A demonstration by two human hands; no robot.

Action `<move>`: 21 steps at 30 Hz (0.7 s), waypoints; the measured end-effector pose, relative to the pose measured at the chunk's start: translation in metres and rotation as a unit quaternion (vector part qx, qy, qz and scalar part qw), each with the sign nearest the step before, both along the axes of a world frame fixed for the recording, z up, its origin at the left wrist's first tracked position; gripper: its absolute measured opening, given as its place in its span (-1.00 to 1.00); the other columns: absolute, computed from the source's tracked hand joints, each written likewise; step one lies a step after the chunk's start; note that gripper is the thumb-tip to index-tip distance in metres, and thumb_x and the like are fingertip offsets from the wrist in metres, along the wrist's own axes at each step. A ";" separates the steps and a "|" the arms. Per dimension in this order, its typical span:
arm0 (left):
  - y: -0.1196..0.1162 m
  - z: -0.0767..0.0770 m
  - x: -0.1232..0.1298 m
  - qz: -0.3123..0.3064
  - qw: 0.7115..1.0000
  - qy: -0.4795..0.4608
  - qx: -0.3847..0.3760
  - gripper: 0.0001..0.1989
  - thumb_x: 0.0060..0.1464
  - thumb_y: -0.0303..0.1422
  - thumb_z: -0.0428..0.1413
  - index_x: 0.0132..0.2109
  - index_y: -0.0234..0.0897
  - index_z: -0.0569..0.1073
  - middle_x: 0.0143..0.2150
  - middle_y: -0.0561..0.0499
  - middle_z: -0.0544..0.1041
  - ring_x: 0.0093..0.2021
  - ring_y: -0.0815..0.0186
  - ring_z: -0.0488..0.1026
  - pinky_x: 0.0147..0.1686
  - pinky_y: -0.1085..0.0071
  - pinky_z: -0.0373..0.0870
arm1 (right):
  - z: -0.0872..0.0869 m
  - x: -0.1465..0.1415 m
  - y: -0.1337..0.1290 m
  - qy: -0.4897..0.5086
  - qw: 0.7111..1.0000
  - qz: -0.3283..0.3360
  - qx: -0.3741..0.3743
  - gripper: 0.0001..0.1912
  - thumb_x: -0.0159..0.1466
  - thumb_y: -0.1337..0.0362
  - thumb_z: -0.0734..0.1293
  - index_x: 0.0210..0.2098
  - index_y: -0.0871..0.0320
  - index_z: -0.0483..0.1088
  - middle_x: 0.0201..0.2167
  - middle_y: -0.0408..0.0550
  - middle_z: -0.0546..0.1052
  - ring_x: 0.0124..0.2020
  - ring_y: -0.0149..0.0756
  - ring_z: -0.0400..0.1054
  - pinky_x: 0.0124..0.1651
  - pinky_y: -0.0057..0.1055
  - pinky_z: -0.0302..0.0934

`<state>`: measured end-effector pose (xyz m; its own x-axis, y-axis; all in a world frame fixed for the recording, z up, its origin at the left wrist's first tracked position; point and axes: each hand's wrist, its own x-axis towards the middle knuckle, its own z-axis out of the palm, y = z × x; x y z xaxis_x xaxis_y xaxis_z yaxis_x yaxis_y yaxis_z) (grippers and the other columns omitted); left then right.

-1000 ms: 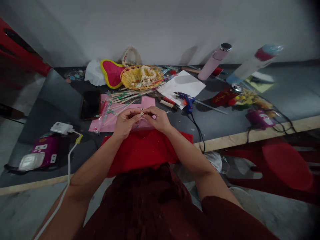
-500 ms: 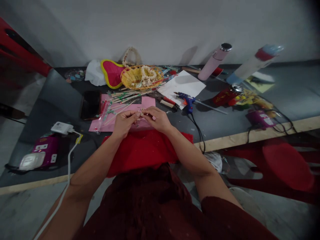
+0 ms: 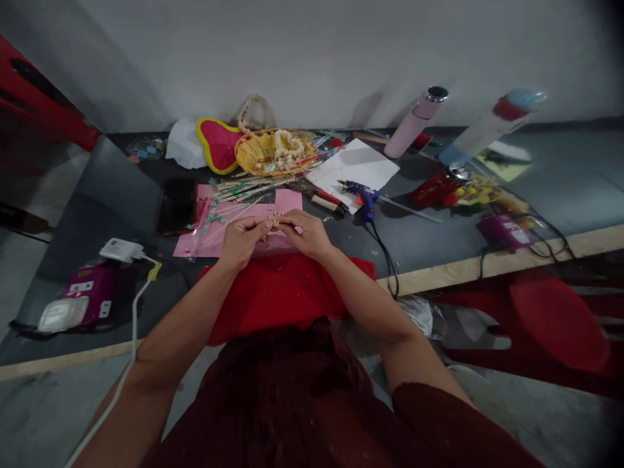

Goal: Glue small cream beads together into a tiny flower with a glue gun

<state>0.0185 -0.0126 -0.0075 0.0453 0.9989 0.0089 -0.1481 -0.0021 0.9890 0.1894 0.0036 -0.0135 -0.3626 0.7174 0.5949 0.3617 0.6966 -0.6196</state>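
Between my fingertips is a small cream-coloured beaded piece (image 3: pixel 275 221), too small to make out fully. My left hand (image 3: pixel 244 240) pinches it from the left, thumb and forefinger closed. From the other side my right hand (image 3: pixel 307 234) grips it with the fingertips, close against the left ones. Both hands are above a pink sheet (image 3: pixel 219 244) at the table's front. Thin sticks with green bits (image 3: pixel 238 208) lie on that sheet, left of and behind the hands. Below my wrists a red cloth (image 3: pixel 277 299) covers my lap and the table edge.
A yellow wicker basket (image 3: pixel 251 153) with a beaded strand stands behind. Pliers (image 3: pixel 327 201), a blue glue gun (image 3: pixel 366 198) and white paper (image 3: pixel 373 162) lie to the right, before a pink flask (image 3: pixel 414 123). Left are a phone (image 3: pixel 177 205) and a corded white charger (image 3: pixel 121 249).
Both hands stay nearly in place, still pinching the small beaded piece, which has turned slightly. The view has shifted a little.
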 end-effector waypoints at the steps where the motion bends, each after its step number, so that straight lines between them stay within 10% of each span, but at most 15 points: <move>1: 0.000 0.000 0.000 -0.001 1.000 0.003 0.001 -0.82 -0.11 -0.28 0.22 -0.42 -0.34 0.57 -0.64 0.07 0.40 -0.60 0.48 0.26 -0.56 0.53 0.19 | -0.001 0.000 0.000 0.000 1.000 0.000 0.001 -0.80 0.29 0.25 0.23 -0.18 0.14 0.45 -0.25 -0.01 0.53 -0.19 -0.38 0.41 -0.08 -0.39 0.32; 21: -0.001 0.003 0.001 -0.014 1.000 -0.008 -0.016 -0.81 -0.12 -0.27 0.23 -0.44 -0.36 0.55 -0.54 0.01 0.49 -0.60 0.51 0.24 -0.57 0.55 0.21 | -0.002 -0.001 -0.001 0.000 1.000 0.003 -0.008 -0.80 0.30 0.28 0.21 -0.18 0.12 0.45 -0.25 -0.04 0.53 -0.18 -0.37 0.41 -0.07 -0.39 0.32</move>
<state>0.0190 -0.0132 -0.0045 0.0742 0.9970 -0.0217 -0.1641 0.0337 0.9859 0.1882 0.0030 -0.0152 -0.3658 0.7246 0.5841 0.3578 0.6888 -0.6305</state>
